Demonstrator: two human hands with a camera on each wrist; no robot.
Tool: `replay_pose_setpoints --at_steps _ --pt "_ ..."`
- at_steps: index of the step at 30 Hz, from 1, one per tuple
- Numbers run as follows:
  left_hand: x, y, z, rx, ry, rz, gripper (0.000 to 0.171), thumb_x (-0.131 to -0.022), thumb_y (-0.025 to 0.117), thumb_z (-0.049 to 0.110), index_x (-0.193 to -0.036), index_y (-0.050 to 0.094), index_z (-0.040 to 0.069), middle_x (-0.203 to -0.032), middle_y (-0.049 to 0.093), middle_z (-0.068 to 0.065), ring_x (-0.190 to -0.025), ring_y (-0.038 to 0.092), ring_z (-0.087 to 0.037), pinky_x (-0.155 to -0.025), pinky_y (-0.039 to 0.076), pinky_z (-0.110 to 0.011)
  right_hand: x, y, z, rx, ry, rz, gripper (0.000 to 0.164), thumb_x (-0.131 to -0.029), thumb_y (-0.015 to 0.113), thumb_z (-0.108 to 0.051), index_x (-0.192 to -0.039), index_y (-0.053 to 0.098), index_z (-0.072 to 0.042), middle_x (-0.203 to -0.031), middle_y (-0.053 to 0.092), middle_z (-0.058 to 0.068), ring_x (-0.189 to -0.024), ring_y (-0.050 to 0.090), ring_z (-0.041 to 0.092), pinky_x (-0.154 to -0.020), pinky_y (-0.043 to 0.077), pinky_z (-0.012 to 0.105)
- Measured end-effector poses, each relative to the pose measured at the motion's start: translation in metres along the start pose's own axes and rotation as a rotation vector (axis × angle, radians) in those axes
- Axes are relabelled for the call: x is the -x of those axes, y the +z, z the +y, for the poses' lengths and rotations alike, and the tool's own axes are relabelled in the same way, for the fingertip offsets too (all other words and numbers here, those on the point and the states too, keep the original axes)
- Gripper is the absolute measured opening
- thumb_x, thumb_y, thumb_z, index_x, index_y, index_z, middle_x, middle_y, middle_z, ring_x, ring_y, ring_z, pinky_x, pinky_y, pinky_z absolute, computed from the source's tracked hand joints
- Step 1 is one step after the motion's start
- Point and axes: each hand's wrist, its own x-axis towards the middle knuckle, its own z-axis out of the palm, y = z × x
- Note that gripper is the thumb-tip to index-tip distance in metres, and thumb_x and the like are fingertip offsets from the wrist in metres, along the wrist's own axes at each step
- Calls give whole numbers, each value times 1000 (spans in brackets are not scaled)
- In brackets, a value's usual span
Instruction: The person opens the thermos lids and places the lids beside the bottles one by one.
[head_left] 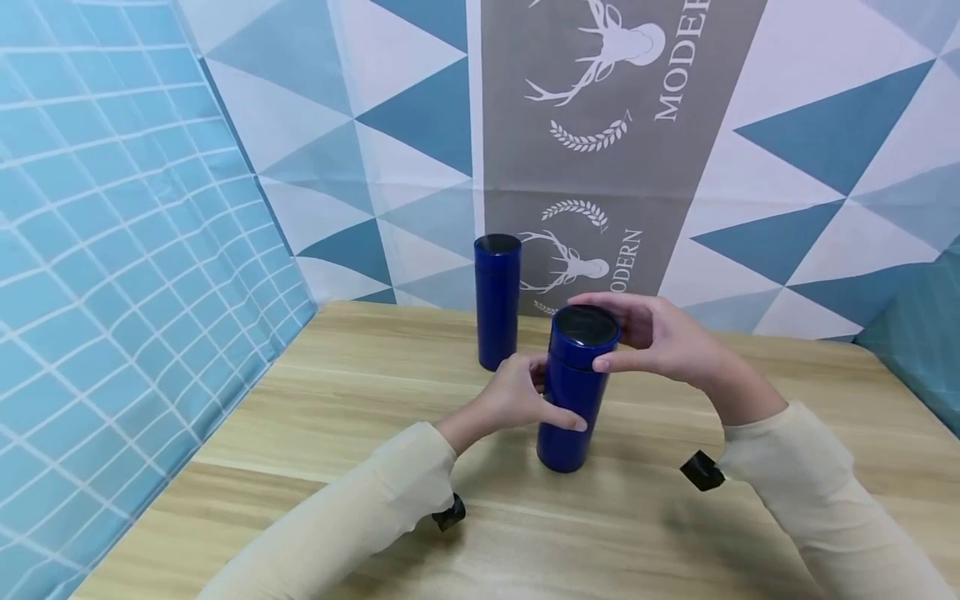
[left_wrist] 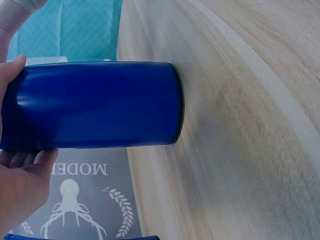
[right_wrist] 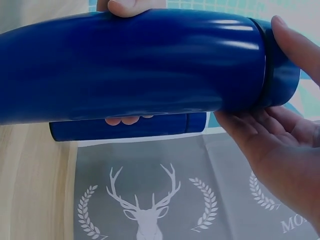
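Note:
A dark blue thermos flask (head_left: pixel 576 392) with a glossy black top (head_left: pixel 587 324) stands upright, slightly tilted in the head view, its base close to the table. My left hand (head_left: pixel 517 394) grips its body from the left, thumb across the near side. Around the lid (right_wrist: pixel 282 65), my right hand (head_left: pixel 671 343) curls from the right, thumb in front and fingers behind. A thin dark seam shows under the lid in the right wrist view. In the left wrist view, the flask's lower body (left_wrist: pixel 105 105) ends in a black base rim.
A second blue flask (head_left: pixel 497 308) stands upright behind and left, near the wall. The wooden table (head_left: pixel 300 400) meets a patterned wall cloth (head_left: pixel 420 150) at the back and a blue grid cloth (head_left: pixel 112 233) at the left. Small black devices hang under both wrists.

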Motion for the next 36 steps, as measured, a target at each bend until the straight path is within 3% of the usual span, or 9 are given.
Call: replay_pose_setpoints --at_steps 4,8,14,18,22,26,30,36 --pt "1 2 -1 0 10 -11 58 -63 90 17 -115 66 12 -108 73 -4 -88 68 -6 -80 55 -21 2 -3 7 -53 -16 -30 62 -85 67 4 -141 41 2 -130 59 -8 -117 60 6 -94 52 21" --pt "1 3 -2 -1 7 -4 57 -63 90 18 -114 66 13 -107 73 -3 -86 67 -5 -79 55 -20 -1 -8 15 -96 -36 -79 62 -85 66 5 -142 41 -2 -134 57 -11 -118 61 7 -94 52 22" --pt "0 3 -3 -12 5 4 57 -62 90 19 -113 66 13 -106 73 -2 -86 67 -4 -78 55 -21 -3 -9 24 -172 -91 -139 66 -85 63 9 -145 36 -3 -139 53 -6 -123 58 10 -99 51 24" --pt "0 3 -2 -20 8 5 57 -62 90 18 -114 66 13 -107 73 -2 -87 67 -4 -78 55 -20 0 -7 22 -191 -113 -122 74 -84 63 10 -148 28 -2 -145 48 -1 -131 51 12 -105 46 23" --pt "1 3 -1 -20 9 8 58 -62 90 17 -115 66 13 -109 73 -3 -89 68 -5 -80 55 -20 3 -1 12 -116 -89 -18 78 -82 66 10 -149 26 -1 -148 45 8 -133 48 6 -106 42 18" --pt "1 2 -1 -14 11 12 58 -62 90 18 -114 66 13 -108 73 -4 -90 69 -6 -81 55 -21 8 13 -5 23 10 132 73 -82 72 1 -145 35 -2 -146 46 16 -126 51 -2 -101 42 11" --pt "1 0 -1 -18 18 18 57 -62 90 18 -114 66 13 -108 73 -3 -91 69 -8 -82 56 -22 10 30 -20 115 74 239 70 -81 76 -7 -142 41 -6 -141 50 14 -123 55 7 -99 43 9" --pt "-1 0 -2 -23 14 12 58 -63 90 20 -115 65 13 -109 73 -3 -92 69 -8 -83 56 -22 10 48 -30 274 125 393 67 -82 77 -16 -139 45 -7 -135 55 13 -125 57 28 -103 45 30"
